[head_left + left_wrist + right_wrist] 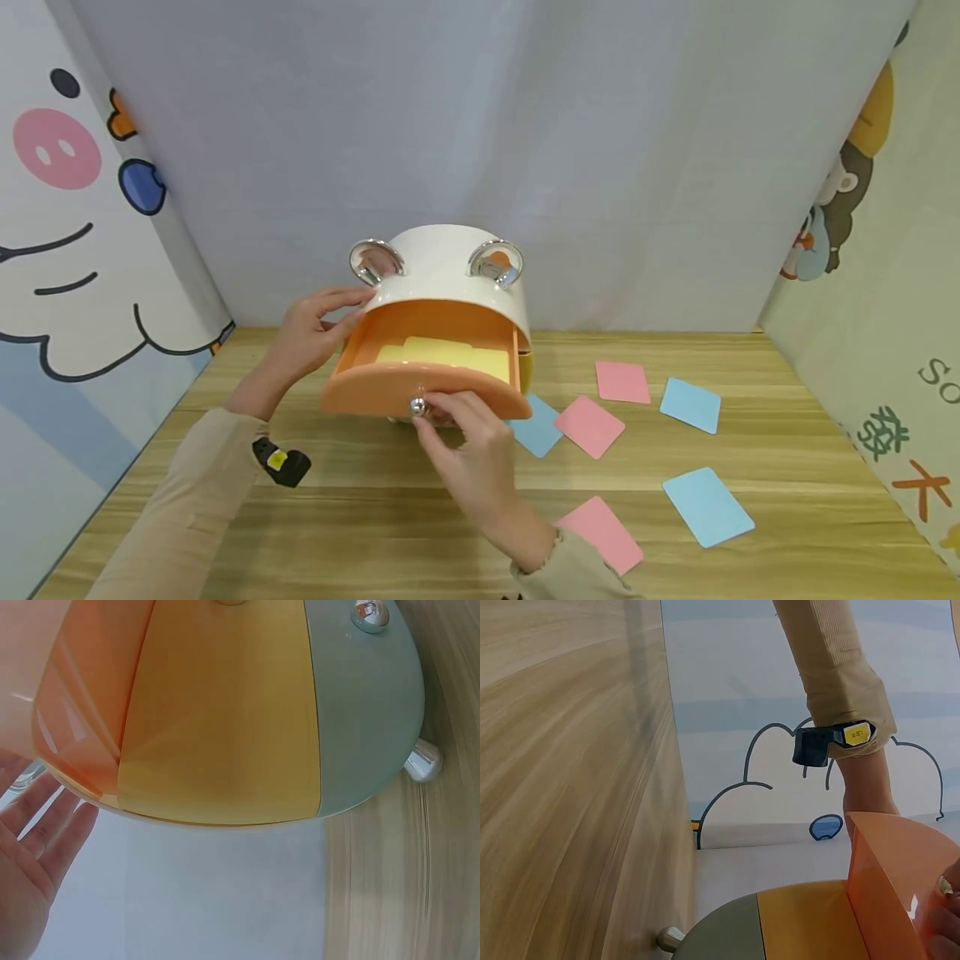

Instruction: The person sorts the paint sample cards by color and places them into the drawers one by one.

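Observation:
A small white cabinet [442, 258] with two shiny round ears stands on the table. Its top orange drawer [360, 396] is pulled out, with yellow cards [491, 362] inside. With thumb and fingers, my right hand [476, 454] pinches the silver drawer knob [418, 407]; the right wrist view catches only part of that hand [943, 922] at its edge. My left hand [311, 333] rests against the cabinet's left side, fingers extended. Below the orange drawer, a yellow drawer [225, 727] and a grey-green drawer [367, 705] are closed in the left wrist view.
On the wooden table [337, 517], several pink cards [622, 382] and blue cards [708, 507] lie scattered to the right of the cabinet. One blue card [536, 427] lies beside it. A pale curtain [637, 167] hangs behind, with cartoon-printed panels on both sides.

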A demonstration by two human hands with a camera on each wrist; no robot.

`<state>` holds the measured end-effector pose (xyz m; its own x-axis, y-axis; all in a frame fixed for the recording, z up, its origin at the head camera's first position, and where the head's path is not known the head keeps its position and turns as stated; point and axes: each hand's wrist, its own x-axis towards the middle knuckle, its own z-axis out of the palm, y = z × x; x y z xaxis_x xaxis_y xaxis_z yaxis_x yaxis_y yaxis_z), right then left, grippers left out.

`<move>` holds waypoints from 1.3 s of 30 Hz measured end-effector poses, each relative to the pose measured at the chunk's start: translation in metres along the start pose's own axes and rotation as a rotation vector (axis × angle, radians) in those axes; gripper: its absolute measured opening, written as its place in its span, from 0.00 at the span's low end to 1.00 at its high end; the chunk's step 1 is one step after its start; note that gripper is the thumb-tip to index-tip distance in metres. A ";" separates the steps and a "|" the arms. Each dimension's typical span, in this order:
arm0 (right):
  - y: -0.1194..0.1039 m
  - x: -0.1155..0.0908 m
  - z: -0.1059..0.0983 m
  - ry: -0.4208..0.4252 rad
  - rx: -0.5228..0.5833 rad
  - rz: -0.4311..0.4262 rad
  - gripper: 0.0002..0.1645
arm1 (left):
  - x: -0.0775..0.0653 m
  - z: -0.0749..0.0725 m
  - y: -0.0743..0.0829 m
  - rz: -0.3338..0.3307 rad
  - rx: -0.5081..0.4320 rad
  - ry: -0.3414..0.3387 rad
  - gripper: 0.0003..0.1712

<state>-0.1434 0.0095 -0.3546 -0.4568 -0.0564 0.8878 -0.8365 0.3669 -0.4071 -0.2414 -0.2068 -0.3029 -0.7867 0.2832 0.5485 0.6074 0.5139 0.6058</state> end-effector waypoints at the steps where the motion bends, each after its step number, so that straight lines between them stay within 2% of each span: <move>1: 0.000 0.000 0.000 0.002 -0.005 -0.002 0.12 | 0.000 0.000 0.000 -0.001 0.003 0.000 0.17; 10: 0.006 0.007 0.002 0.003 -0.072 0.018 0.10 | 0.001 0.000 0.000 -0.012 -0.001 -0.006 0.16; 20: 0.022 0.027 0.004 -0.055 -0.095 0.135 0.07 | 0.000 -0.002 0.001 -0.020 0.009 -0.029 0.17; 30: 0.038 0.040 0.009 -0.068 -0.160 0.132 0.08 | 0.000 -0.004 0.003 -0.034 -0.014 -0.044 0.17; 39: 0.049 0.050 0.013 -0.095 -0.194 0.178 0.08 | -0.001 -0.003 0.002 -0.049 0.012 -0.040 0.17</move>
<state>-0.2111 0.0122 -0.3331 -0.6254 -0.0589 0.7781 -0.6713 0.5490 -0.4980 -0.2389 -0.2085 -0.3000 -0.8191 0.2893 0.4953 0.5672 0.5377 0.6239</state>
